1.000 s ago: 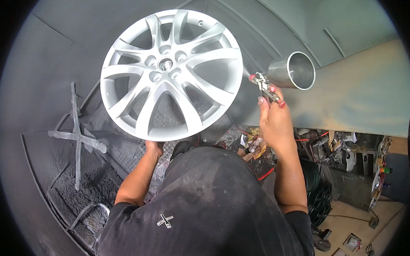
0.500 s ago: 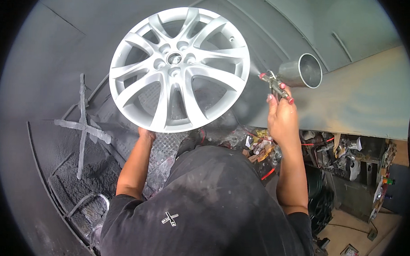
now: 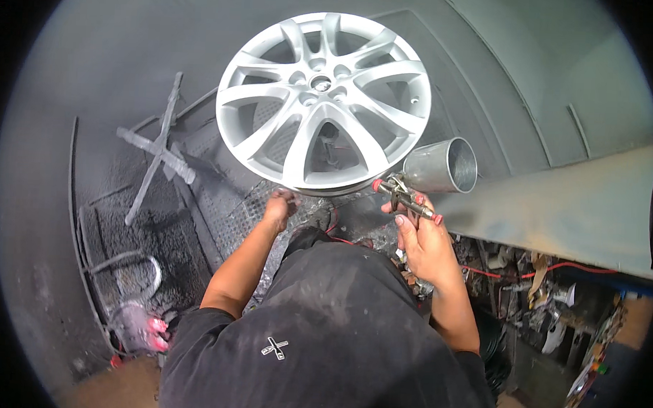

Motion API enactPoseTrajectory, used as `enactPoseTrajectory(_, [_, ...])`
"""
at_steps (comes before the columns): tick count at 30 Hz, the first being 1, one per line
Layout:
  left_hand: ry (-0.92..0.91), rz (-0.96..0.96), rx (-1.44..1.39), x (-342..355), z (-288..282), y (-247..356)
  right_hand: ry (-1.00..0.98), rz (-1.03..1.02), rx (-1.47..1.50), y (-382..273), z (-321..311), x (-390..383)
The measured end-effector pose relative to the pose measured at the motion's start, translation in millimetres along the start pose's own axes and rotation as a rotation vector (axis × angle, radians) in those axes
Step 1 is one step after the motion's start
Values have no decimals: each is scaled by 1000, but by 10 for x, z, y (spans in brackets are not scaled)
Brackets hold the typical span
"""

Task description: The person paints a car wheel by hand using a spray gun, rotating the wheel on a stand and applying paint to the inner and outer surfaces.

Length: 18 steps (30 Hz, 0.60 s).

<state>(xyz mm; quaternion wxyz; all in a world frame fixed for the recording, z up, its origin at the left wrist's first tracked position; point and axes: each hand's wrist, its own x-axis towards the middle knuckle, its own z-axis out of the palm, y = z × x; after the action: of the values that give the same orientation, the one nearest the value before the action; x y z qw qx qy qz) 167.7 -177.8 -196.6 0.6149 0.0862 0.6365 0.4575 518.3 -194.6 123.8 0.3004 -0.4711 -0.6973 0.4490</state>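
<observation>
A silver alloy wheel (image 3: 344, 118) with several paired spokes faces up in front of me. Just below its near edge is my left hand (image 3: 282, 202), with its fingers curled in close to the underside of the rim. The wheel's edge and shadow hide what the fingertips touch. My right hand (image 3: 429, 247) is wrapped round a spray gun (image 3: 406, 199) with red knobs. A metal paint cup (image 3: 434, 167) on the gun is tilted, its round end toward the right. The gun's nozzle is close to the wheel's near-right edge, and no mist shows there.
A grey-coated cross-shaped stand (image 3: 157, 149) is at the left, by a dark rough surface (image 3: 160, 238). Grey panels surround the wheel, with a pale board (image 3: 557, 201) at the right. A cluttered shelf (image 3: 553, 312) and a red hose (image 3: 569, 266) lie below that board.
My right hand and the spray gun have moved down and left, closer to the wheel's near edge. The view has turned, and the wheel looks rotated clockwise. The mist at the nozzle is gone.
</observation>
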Motion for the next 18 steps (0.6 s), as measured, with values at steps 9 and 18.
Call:
enactPoseTrajectory(9, [-593, -14, 1161, -870, -224, -419, -73, 116, 168, -309, -232, 460])
enactPoseTrajectory(18, [-356, 54, 1259, 412, -881, -25, 338, -335, -530, -430, -323, 1246])
